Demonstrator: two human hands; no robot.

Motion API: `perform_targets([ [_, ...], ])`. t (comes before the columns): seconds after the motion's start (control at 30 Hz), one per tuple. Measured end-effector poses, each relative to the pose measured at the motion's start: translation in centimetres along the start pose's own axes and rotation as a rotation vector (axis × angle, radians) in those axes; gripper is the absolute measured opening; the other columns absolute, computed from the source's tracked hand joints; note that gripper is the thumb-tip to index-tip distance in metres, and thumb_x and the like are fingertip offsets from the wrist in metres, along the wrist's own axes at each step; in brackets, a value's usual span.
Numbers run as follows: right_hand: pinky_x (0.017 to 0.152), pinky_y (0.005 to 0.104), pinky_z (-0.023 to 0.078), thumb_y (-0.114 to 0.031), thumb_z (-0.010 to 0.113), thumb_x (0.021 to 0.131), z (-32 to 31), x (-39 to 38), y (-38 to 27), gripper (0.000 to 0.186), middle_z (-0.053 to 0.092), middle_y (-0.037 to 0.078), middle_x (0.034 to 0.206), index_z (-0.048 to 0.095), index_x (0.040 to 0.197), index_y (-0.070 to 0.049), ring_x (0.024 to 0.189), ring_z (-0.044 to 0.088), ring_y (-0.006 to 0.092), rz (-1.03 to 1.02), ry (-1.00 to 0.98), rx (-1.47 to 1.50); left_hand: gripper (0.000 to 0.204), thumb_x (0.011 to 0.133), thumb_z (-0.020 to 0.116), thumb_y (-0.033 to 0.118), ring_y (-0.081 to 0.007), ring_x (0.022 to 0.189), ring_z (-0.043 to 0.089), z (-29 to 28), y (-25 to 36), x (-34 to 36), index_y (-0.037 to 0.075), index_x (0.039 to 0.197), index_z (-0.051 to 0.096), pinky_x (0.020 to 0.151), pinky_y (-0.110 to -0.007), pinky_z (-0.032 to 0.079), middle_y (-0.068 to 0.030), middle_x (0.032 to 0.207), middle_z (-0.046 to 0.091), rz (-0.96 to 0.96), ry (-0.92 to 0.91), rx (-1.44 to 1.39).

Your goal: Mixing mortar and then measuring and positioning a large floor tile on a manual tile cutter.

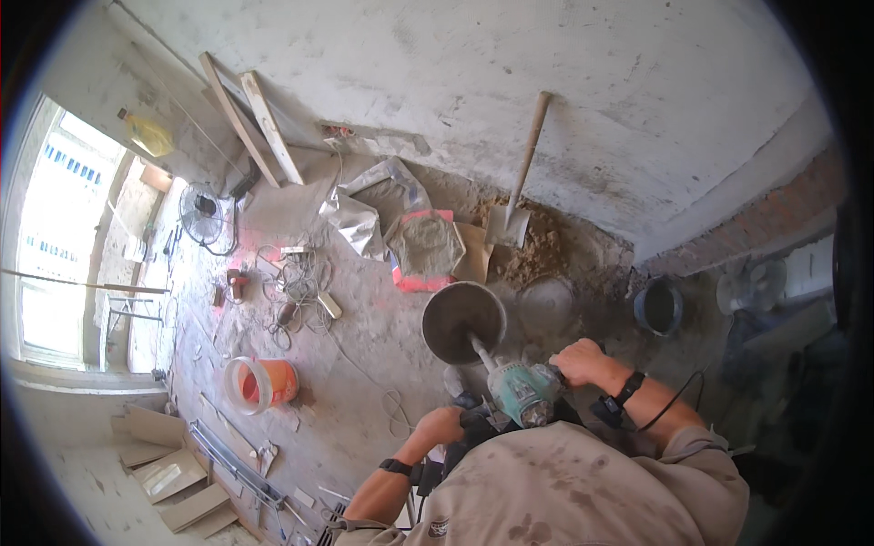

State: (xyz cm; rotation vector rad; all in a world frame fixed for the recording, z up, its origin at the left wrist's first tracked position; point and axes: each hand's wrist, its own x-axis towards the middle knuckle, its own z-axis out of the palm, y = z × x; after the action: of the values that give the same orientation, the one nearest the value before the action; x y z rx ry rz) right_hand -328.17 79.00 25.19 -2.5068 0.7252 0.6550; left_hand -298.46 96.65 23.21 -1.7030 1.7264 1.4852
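A green handheld power mixer (525, 391) is held in front of my body, its shaft slanting down into a round dark bucket (441, 305). My left hand (441, 426) is closed around the handle on the tool's left side. On the other side, my right hand (580, 362) grips the right handle, with the fingers curled in. The shaft's lower end is inside the bucket, where the contents are too dark to make out. Just beyond the bucket lies an opened bag of grey powder (426, 246) with red edges.
A shovel (523, 173) leans against the wall above a brown sand heap (542, 250). Another dark bucket (658, 306) stands at right. To the left are an orange bucket (273, 382), tangled cables (296, 287) and a fan (202, 211). Tile pieces (168, 473) lie lower left.
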Motion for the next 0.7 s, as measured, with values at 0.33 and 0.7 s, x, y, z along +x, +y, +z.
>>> perform_targets([
  [0.33, 0.061, 0.0445, 0.049, -0.022, 0.066, 0.063, -1.7, -5.9, -2.0, 0.020, 0.066, 0.010, 0.074, 0.061, 0.081, -0.014, 0.075, 0.065, 0.0313, 0.141, 0.007, 0.111, 0.034, 0.071, 0.062, 0.028, -0.0359, 0.089, 0.063, -1.7, 3.3, -3.6, 0.009, 0.098, 0.062, 0.077, -0.046, 0.050, -0.0179, 0.093, 0.066, 0.032, 0.107, 0.088],
  [0.7, 0.065, 0.0444, 0.051, -0.031, 0.067, 0.066, -0.2, -11.0, -2.5, 0.036, 0.067, 0.011, 0.082, 0.064, 0.100, -0.019, 0.078, 0.064, 0.0322, 0.234, 0.195, 0.352, 0.021, 0.071, 0.060, 0.021, -0.0322, 0.077, 0.065, -13.7, 12.5, -8.9, 0.012, 0.090, 0.063, 0.065, -0.044, 0.051, -0.0107, 0.079, 0.066, 0.064, 0.115, 0.525],
])
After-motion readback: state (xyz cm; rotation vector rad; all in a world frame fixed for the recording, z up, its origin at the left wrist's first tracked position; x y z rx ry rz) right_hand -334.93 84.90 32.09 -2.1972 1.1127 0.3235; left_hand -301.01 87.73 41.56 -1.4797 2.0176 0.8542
